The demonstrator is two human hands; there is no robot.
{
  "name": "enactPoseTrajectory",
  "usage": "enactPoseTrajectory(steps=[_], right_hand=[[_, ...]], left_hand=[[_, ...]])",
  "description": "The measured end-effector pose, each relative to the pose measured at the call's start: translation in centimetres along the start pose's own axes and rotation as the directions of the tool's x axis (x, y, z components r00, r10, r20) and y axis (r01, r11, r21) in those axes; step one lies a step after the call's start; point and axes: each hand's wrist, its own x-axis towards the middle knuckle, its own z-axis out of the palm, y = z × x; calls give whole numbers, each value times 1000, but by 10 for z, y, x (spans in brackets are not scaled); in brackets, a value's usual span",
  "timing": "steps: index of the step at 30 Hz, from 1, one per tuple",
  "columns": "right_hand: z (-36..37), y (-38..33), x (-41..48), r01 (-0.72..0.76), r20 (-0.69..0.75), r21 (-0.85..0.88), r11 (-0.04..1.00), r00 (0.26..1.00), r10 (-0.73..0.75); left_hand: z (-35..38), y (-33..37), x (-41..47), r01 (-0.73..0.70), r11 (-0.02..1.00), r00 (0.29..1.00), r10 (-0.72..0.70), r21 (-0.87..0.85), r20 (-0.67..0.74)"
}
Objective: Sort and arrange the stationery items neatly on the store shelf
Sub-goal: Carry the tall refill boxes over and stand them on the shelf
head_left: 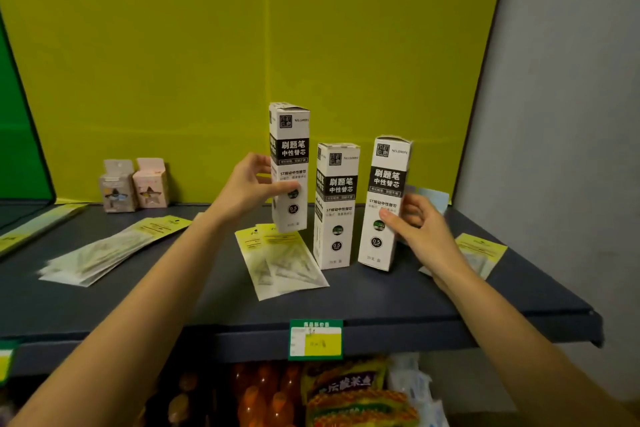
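Three tall white-and-black pen refill boxes are at the middle of the dark shelf. My left hand grips the left box, which is lifted above the shelf, upright. The middle box stands free on the shelf. My right hand holds the right box, slightly tilted, its base at the shelf surface. Flat clear packets with yellow headers lie at the left, in front of the left box and behind my right hand.
Two small pink boxes stand at the back left against the yellow-green panel. A green and yellow price tag hangs on the shelf's front edge. Snack bags and orange bottles fill the shelf below. A grey wall is at the right.
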Motion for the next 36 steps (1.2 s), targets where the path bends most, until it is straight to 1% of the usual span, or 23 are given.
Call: enactPoseTrajectory(steps=[9,14,19,23,27,29,31,34,36], right_hand=[[-4,12,9,23,20,-57,998,1000,-22],[-4,11,10,61,35,-103,993,998,-58],[-5,10,8,64,53,-92,994,997,-59],[-7,11,5,72,63,-87,994,996,-66],[-9,11,5,82,84,-74,994,994,-75],[-11,11,4,85,89,-59,995,993,-80],[-16,12,3,91,101,-46,995,991,-86],[-29,11,-2,126,125,-70,990,985,-116],[-41,10,-3,179,72,-100,979,982,-173]], left_hand=[[35,-23,29,87,995,994,-82,-54,75],[49,-38,34,122,992,985,-122,6,124],[47,-46,35,166,986,975,-162,-12,154],[44,-44,33,174,983,960,-183,58,213],[39,-41,31,151,978,958,-180,143,224],[36,-39,30,120,969,969,-161,217,186],[32,-35,26,62,956,987,-100,286,122],[25,-23,12,-72,908,997,79,413,0],[21,-12,-2,-144,877,976,204,459,-82]])
